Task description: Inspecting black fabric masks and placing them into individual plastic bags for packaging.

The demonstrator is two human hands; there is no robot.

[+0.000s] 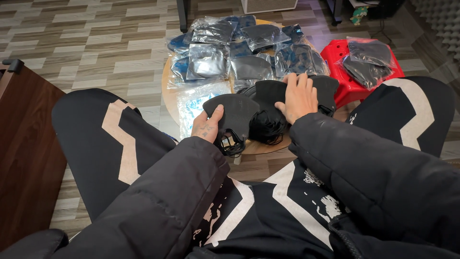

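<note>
**Sorting black masks on a low round table**

Sitting over the work, the person has both arms in dark puffy sleeves stretched toward a small round wooden table (pixel 168 98) set between their knees. At the far left edge stands a dark brown cabinet (pixel 24 158), well clear of the hands. Next along, a clear plastic bag (pixel 194 103) with a pale blue print lies flat on the near left part of the table. The left hand (pixel 207 125) is closed around one black mask (pixel 235 115), thumb on top, with the ear loops dangling below the fingers at the table's near edge. Just to the right, the right hand (pixel 299 96) lies flat and open, fingers spread, pressing down on a stack of loose masks (pixel 273 103) in the middle of the table.

Judging by the layout, a good share seems already done: a heap of bagged masks (pixel 239 48) covers the far half of the table, and a few more packets (pixel 369 60) rest on a red plastic stool (pixel 347 81) at the right. What looks left is the loose stack under the right hand and the one in the left. The bagged heap crowds the table, leaving little bare surface for working, and the tangled ear loops could snag.
</note>
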